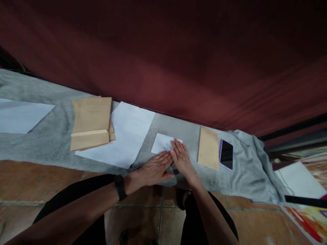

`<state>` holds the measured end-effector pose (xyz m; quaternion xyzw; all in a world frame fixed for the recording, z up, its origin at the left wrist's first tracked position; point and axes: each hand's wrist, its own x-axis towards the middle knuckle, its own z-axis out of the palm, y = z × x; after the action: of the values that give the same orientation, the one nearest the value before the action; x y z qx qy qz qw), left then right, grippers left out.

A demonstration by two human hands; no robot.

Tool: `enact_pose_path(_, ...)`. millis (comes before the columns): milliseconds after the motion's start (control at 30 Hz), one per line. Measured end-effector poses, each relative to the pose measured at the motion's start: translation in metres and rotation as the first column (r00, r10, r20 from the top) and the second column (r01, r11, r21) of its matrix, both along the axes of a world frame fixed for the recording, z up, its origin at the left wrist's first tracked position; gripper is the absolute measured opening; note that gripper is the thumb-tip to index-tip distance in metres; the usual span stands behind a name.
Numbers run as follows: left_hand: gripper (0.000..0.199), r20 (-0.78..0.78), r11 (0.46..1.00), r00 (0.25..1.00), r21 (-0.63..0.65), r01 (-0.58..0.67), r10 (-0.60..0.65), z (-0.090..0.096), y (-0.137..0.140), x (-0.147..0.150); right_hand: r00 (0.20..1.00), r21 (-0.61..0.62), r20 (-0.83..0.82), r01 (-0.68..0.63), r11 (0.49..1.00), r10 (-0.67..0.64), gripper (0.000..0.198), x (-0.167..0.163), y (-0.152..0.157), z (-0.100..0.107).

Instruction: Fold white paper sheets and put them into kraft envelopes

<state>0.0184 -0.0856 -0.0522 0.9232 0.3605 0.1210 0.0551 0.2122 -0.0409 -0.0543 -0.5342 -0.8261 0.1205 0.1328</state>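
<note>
A small folded-looking piece of white paper (160, 143) lies on the grey cloth in front of me. My right hand (181, 157) rests flat over its right end, fingers stretched out. Along the paper's near edge lies my left hand (157, 167), also flat, its fingertips close to the right hand. Neither hand grips anything. To the right is a brown envelope (208, 148). On the left, a pile of brown envelopes (92, 117) partly covers large white sheets (130, 132).
A phone (226, 154) lies right of the single envelope. The grey cloth (250, 163) bunches up at its right end. More white paper (22, 115) is at the far left. A dark red surface (163, 68) rises behind the cloth, and tiled floor (138, 221) shows below.
</note>
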Motion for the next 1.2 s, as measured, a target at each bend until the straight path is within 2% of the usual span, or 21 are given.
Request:
enact_pose_path(133,0.075,0.053,0.990,0.991,0.057,-0.127,0.124,0.000,-0.001,-0.009,0.998,0.068,0.053,0.032,0.997,-0.035,0.056,0.001,-0.003,-0.003)
enact_pose_path(267,0.077,0.105,0.967,0.966,0.072,-0.246,0.238,-0.008,0.001,-0.018,0.993,0.125,0.091,0.056,0.991,-0.068,0.057,-0.001,-0.005,-0.007)
enact_pose_path(533,0.087,0.088,0.896,0.899,0.084,-0.436,0.429,-0.017,0.006,-0.025,0.982,0.164,0.100,0.140,0.977,-0.158,0.064,-0.005,-0.008,-0.011)
enact_pose_path(733,0.076,0.106,0.842,0.846,0.094,-0.532,0.523,-0.012,0.020,-0.023,0.971,0.168,0.077,0.211,0.963,-0.226,0.063,-0.007,-0.011,-0.011)
enact_pose_path(800,0.071,0.119,0.846,0.851,0.102,-0.523,0.512,-0.008,0.025,-0.018,0.968,0.157,0.065,0.232,0.960,-0.244,0.060,-0.008,-0.011,-0.009)
enact_pose_path(900,0.064,0.126,0.897,0.896,0.072,-0.437,0.426,-0.003,0.033,-0.007,0.966,0.138,0.027,0.253,0.958,-0.259,0.057,-0.012,-0.010,-0.005)
enact_pose_path(1033,0.061,0.121,0.954,0.947,-0.003,-0.300,0.298,0.000,0.046,0.010,0.988,0.125,-0.014,0.157,0.980,-0.157,0.054,-0.020,-0.007,-0.004)
enact_pose_path(1100,0.062,0.097,0.963,0.958,-0.049,-0.265,0.269,-0.003,0.053,0.014,0.992,0.123,-0.003,0.128,0.984,-0.129,0.054,-0.022,-0.007,-0.006)
enact_pose_path(1200,0.066,0.066,0.956,0.955,-0.064,-0.285,0.289,-0.011,0.059,0.016,0.990,0.154,0.050,0.127,0.980,-0.136,0.053,-0.023,-0.005,-0.010)
